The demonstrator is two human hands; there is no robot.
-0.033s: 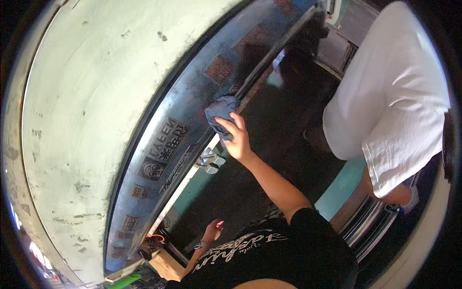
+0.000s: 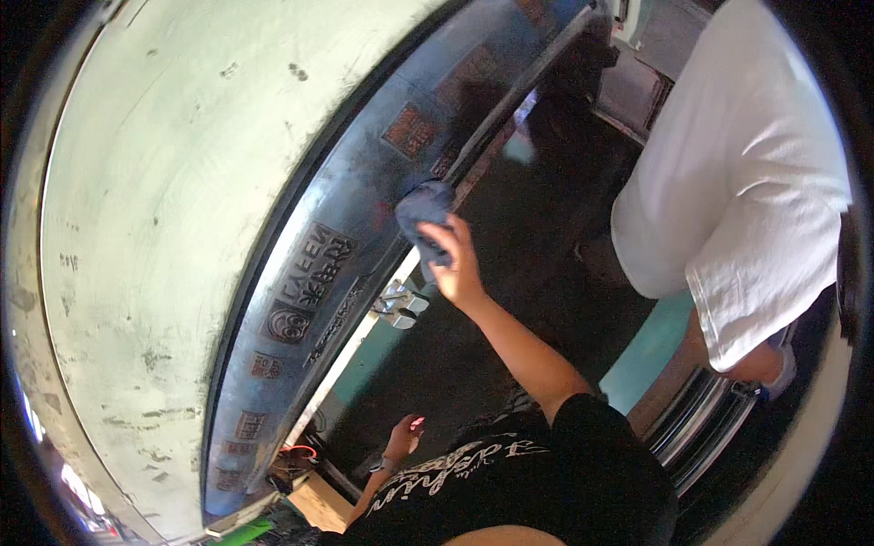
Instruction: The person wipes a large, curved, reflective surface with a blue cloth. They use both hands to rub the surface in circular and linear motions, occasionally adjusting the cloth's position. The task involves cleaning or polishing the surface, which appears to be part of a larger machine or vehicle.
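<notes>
My right hand [image 2: 455, 266] is on a crumpled dark blue cloth [image 2: 424, 206], fingers bent over it and slightly blurred. The cloth lies against the lower edge of a long bluish printing plate [image 2: 369, 187], which carries raised blocks of mirrored lettering and patterns. This plate is wrapped on a large pale curved drum [image 2: 182, 227]. Lower down, my left hand [image 2: 401, 439], with a band at its wrist, hangs near the machine's dark opening. Its fingers look loosely bent, and nothing shows in them.
A metal clamp-like fitting [image 2: 398, 304] sits on the pale rail below the plate. At the right stands another person in a white shirt [image 2: 737, 173], beside shiny metal bars [image 2: 701, 437]. A wooden block [image 2: 320, 500] and a green object [image 2: 246, 532] are at the lower left.
My right hand and the cloth have shifted slightly to the right, and the fingers look more blurred. The plate and drum appear slightly displaced in the picture. My left hand stays nearly still.
</notes>
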